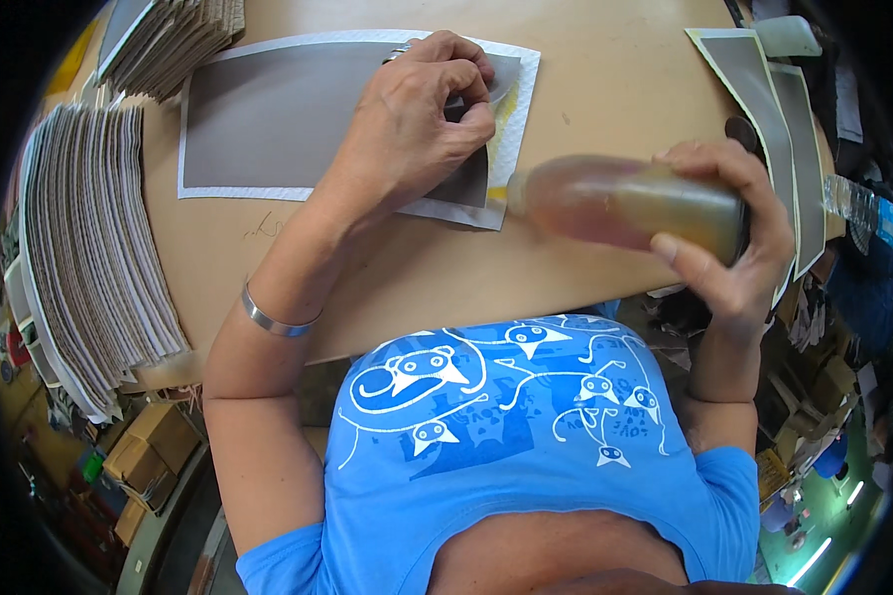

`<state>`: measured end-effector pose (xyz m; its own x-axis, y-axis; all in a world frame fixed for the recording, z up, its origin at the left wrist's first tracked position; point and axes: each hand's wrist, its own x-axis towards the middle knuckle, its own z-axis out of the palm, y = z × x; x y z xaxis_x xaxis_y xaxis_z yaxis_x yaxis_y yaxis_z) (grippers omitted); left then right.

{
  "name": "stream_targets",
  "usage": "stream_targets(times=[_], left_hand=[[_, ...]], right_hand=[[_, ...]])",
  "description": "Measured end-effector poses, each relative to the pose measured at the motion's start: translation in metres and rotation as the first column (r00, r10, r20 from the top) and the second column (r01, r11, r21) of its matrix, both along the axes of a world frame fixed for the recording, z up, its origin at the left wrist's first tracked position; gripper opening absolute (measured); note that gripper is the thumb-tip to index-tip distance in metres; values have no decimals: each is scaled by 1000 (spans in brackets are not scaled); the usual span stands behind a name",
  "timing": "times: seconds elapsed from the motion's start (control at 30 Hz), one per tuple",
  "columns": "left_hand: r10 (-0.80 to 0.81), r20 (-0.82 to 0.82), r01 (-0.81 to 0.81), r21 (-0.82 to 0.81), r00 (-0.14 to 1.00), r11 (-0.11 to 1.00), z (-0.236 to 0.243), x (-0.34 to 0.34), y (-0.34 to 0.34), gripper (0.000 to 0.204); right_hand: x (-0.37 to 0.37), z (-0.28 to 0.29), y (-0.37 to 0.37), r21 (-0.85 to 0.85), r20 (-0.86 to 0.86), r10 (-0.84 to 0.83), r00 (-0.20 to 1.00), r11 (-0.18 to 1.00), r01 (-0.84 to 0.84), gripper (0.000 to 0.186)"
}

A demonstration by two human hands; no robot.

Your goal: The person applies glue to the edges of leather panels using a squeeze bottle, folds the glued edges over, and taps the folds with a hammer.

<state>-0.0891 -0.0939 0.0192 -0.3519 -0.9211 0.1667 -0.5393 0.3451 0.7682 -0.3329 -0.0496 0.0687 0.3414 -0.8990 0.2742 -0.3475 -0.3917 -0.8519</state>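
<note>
A long grey sheet (268, 119) with a white border lies on the table. My left hand (422, 114) is over its right end, fingers curled and closed on the grey layer, whose end bends up a little; the fingertips are partly hidden. Yellowish glue streaks (506, 114) mark the white border beside this hand. Wrapped around the base of a clear squeeze bottle (615, 203) is my right hand (739, 218). Amber liquid shows inside the bottle, which is tipped on its side and slightly blurred. Its nozzle points left, at the lower right corner of the sheet.
A tall stack of white-edged sheets (99, 248) fills the table's left side, with another stack (174, 45) behind it. More grey bordered strips (754, 109) lie along the right edge. A white bottle (789, 37) rests at the far right. Cardboard boxes (154, 441) stand below left.
</note>
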Motion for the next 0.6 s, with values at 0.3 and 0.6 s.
stream_targets(times=[0.3, 0.6], left_hand=[[-30, 247, 105, -295, 969, 950, -11, 19, 17, 39], [-31, 634, 178, -169, 773, 969, -8, 4, 29, 62]], right_hand=[[-59, -45, -12, 708, 631, -442, 638, 664, -241, 50], [-62, -67, -11, 561, 802, -552, 226, 569, -601, 42]])
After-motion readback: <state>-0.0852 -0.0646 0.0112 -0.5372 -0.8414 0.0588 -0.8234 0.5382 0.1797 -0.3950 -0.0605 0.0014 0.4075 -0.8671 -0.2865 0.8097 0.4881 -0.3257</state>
